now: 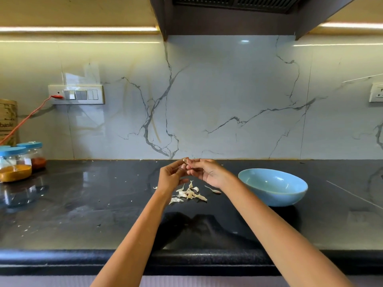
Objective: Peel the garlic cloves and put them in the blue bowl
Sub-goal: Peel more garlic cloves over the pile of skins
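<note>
Black stone countertop [83, 204] fills the lower frame, and you hold both hands raised above it at centre. Your left hand [171, 177] and right hand [207, 172] meet at the fingertips, pinching a garlic clove [185, 160] between them, probably to work its skin loose. Directly below lies a pile of papery garlic skins [189, 193], likely dropped where they came off. Just right of your hands sits the blue bowl [273, 187], close for dropping cloves in; no cloves show inside
</note>
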